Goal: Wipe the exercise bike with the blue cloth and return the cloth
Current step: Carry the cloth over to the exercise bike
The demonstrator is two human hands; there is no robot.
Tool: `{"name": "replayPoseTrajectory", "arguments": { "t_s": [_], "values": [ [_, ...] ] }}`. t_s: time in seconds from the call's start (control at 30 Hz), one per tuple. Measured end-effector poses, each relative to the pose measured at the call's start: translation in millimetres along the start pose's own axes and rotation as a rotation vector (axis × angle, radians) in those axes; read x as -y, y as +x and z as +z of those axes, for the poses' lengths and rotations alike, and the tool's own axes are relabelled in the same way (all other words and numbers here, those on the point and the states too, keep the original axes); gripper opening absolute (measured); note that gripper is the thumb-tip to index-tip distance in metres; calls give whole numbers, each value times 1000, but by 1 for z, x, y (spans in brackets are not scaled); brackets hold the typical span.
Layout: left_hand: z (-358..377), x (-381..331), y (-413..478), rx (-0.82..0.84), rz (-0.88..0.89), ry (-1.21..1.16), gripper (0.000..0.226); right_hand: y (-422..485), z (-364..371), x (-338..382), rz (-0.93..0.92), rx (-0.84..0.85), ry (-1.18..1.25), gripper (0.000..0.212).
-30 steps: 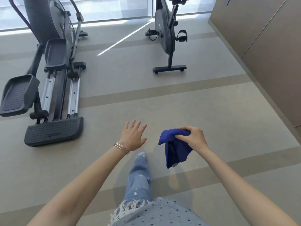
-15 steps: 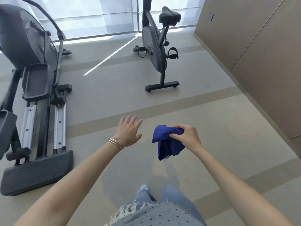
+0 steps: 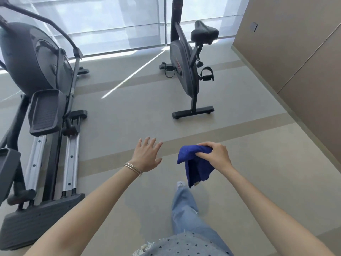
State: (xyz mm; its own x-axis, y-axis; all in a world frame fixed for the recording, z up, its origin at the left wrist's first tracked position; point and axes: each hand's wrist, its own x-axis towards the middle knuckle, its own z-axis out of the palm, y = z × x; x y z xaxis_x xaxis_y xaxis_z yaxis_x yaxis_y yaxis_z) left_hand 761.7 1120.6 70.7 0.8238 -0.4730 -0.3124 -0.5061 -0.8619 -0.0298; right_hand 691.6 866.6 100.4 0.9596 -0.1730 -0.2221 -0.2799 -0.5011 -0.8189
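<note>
The black exercise bike [image 3: 185, 71] stands on the floor ahead, by the window, its saddle [image 3: 204, 31] to the right and its rear foot bar [image 3: 193, 112] nearest me. My right hand [image 3: 215, 154] grips a bunched blue cloth [image 3: 195, 166] that hangs down in front of me, well short of the bike. My left hand [image 3: 146, 155] is held out flat beside it, fingers spread, holding nothing.
A large dark elliptical trainer [image 3: 42, 111] fills the left side, its rails and pedals reaching toward me. A tan panelled wall [image 3: 299, 58] runs along the right. Bare grey floor [image 3: 132, 117] lies between the two machines. My leg in jeans [image 3: 184, 206] steps forward.
The view has tilted up and I have walked closer: the bike now looks larger with its saddle in sight. Both hands keep the same pose, cloth still held.
</note>
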Motion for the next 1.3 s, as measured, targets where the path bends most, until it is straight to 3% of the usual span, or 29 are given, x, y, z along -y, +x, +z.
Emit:
{"name": "replayPoseTrajectory", "arguments": {
  "t_s": [0.37,0.53,0.87,1.3],
  "values": [
    [-78,27,174,-69,-53,-48,68,202,-54,50,-107,16,-67,20],
    [-86,44,216,-16,-78,-84,67,258,-58,57,-120,48,-92,22],
    [-116,131,325,2,-58,-95,68,384,-31,92,-135,76,-120,21],
    [-202,281,478,-111,9,-9,68,574,-8,212,-234,-25,-83,20]
  ]
}}
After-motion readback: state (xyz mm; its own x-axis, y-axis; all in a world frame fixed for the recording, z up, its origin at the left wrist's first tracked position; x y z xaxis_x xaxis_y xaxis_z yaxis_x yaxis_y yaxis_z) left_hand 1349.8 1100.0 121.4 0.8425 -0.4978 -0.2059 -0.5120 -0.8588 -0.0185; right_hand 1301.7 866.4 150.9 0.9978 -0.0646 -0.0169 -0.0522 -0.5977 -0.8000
